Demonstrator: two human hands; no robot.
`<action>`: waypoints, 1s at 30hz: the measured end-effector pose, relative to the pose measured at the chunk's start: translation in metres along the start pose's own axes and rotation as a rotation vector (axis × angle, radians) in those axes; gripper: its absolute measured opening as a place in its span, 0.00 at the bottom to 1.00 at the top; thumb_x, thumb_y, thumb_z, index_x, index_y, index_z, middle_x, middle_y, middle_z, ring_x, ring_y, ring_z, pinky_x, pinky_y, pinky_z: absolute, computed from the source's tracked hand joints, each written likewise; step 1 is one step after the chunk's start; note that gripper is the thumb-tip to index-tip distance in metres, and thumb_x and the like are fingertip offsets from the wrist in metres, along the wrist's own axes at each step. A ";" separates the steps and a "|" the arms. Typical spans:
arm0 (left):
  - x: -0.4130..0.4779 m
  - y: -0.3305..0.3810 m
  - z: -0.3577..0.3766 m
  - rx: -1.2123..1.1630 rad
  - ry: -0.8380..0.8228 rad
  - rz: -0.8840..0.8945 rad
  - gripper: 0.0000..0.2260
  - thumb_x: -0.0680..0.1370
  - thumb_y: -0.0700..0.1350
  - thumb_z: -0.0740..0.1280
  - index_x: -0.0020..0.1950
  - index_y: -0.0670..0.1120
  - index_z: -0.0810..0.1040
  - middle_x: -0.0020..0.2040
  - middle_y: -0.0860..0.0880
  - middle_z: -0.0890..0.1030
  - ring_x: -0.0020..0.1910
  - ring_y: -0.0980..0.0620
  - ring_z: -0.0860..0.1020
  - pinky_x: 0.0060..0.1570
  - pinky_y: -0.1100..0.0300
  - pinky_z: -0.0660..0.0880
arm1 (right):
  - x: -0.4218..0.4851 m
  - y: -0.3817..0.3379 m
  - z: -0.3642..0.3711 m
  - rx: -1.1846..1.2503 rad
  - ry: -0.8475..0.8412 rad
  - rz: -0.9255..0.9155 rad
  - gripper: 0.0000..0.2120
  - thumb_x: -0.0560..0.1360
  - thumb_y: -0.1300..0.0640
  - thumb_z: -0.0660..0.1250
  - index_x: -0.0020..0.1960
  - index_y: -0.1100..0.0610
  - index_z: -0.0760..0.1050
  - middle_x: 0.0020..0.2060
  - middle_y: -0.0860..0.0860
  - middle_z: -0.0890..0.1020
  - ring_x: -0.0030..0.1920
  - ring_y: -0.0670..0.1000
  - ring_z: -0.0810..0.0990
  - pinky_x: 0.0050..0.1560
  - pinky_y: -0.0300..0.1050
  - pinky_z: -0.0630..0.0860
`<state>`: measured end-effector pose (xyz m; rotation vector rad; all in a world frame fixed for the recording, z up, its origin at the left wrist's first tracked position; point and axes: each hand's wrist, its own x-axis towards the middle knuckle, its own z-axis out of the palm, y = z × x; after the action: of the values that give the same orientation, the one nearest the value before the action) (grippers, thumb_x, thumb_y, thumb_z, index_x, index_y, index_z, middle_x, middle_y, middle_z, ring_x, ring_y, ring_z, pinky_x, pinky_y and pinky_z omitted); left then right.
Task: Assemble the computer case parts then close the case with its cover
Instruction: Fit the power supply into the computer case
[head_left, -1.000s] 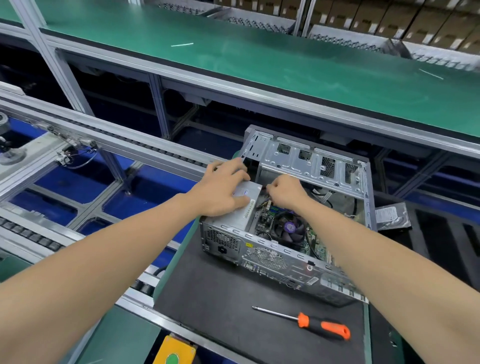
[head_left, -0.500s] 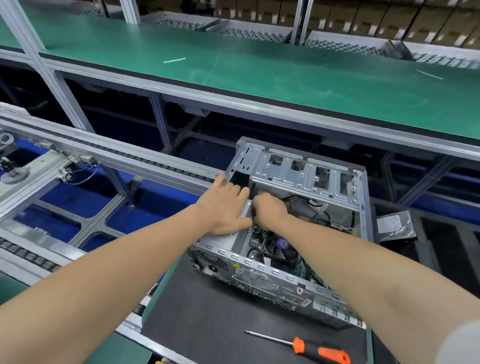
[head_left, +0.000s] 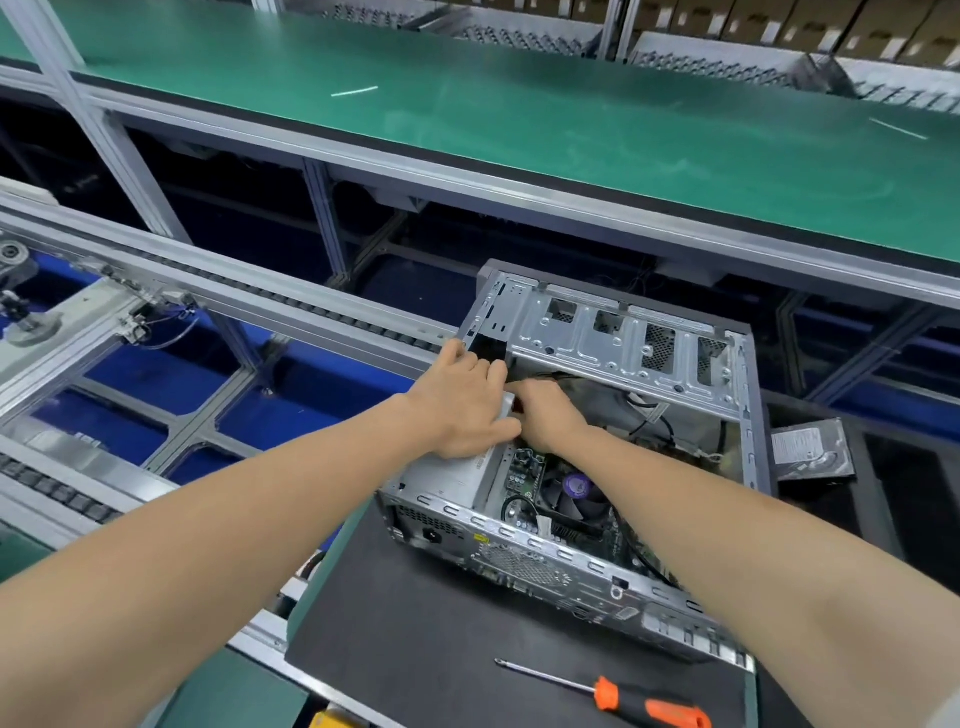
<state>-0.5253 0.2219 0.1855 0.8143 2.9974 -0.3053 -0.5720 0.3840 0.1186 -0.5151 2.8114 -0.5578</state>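
Both bare arms are stretching forward and converging, so the two hands are sitting side by side and touching. The left forearm (head_left: 234, 519) is angling in from the lower left with its wrist roughly straight. The left hand (head_left: 460, 402) is lying palm down, its fingers (head_left: 485, 370) held out together and pointing away from the body, its thumb spreading toward the other hand. The right forearm (head_left: 727, 545) is angling in from the lower right. The right hand (head_left: 548, 418) is showing its back upward, knuckles raised and fingers curling under. Its fingertips are hiding behind the left hand, so any grip is not showing.
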 end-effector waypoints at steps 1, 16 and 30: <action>-0.002 -0.001 0.001 -0.019 0.004 -0.003 0.26 0.73 0.64 0.37 0.48 0.45 0.62 0.42 0.46 0.70 0.44 0.46 0.66 0.66 0.43 0.59 | -0.002 -0.001 -0.001 0.046 0.000 -0.017 0.14 0.77 0.61 0.68 0.62 0.56 0.80 0.54 0.56 0.84 0.56 0.58 0.81 0.51 0.50 0.79; -0.030 -0.028 0.018 -1.320 0.001 -0.506 0.25 0.86 0.57 0.55 0.81 0.47 0.59 0.74 0.46 0.73 0.70 0.48 0.73 0.72 0.50 0.67 | -0.017 -0.044 -0.029 0.743 -0.424 0.023 0.21 0.71 0.30 0.72 0.62 0.33 0.80 0.65 0.37 0.81 0.68 0.43 0.77 0.70 0.50 0.65; -0.030 -0.031 0.026 -1.367 0.119 -0.561 0.20 0.86 0.56 0.54 0.77 0.54 0.66 0.68 0.49 0.76 0.60 0.51 0.75 0.56 0.55 0.69 | -0.017 -0.038 -0.011 0.870 -0.323 -0.022 0.13 0.72 0.39 0.75 0.48 0.47 0.82 0.46 0.51 0.86 0.48 0.53 0.82 0.52 0.54 0.69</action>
<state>-0.5160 0.1758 0.1677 -0.1608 2.4828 1.5947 -0.5487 0.3612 0.1468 -0.3914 1.9889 -1.4333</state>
